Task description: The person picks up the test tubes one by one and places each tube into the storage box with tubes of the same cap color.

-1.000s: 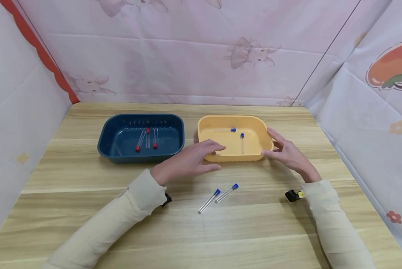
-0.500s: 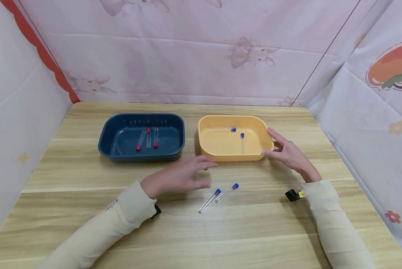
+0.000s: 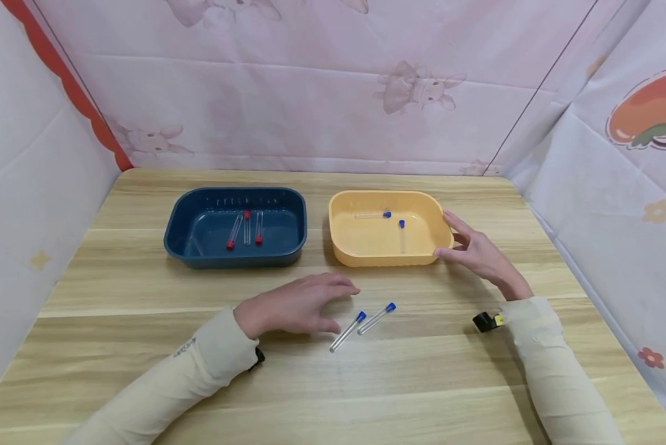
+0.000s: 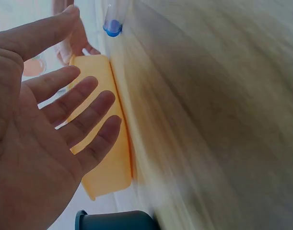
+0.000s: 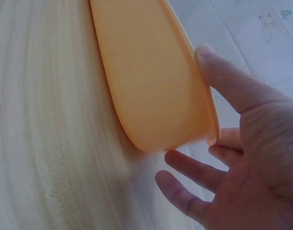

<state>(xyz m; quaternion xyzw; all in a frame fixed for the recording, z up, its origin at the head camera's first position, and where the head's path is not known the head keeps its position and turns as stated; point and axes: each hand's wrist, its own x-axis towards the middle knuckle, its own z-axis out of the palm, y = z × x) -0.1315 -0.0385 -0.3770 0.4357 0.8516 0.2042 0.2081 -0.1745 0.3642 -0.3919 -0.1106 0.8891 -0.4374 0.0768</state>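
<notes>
My left hand [image 3: 302,304] hovers over the table with fingers apart and nothing in its grasp; its thumb is close to the bottom half of a blue-capped test tube [image 3: 347,332]. A second blue-capped test tube [image 3: 376,319] lies just right of that one. In the left wrist view, the palm and spread fingers of the left hand [image 4: 45,124] show bare. My right hand [image 3: 480,254] holds the right end of a yellow plastic basin [image 3: 388,261]. In the right wrist view, the thumb lies on the basin's rim and fingers touch its end wall.
Two blue-capped tubes lie inside the yellow basin. To its left stands a dark blue basin [image 3: 232,262] with three red-capped test tubes [image 3: 247,228]. Printed cloth walls [image 3: 310,111] enclose the back and sides of the wooden table [image 3: 410,383].
My left hand has drawn back from over the yellow basin's near left corner, toward the tubes on the table. The right hand has stayed at the basin.
</notes>
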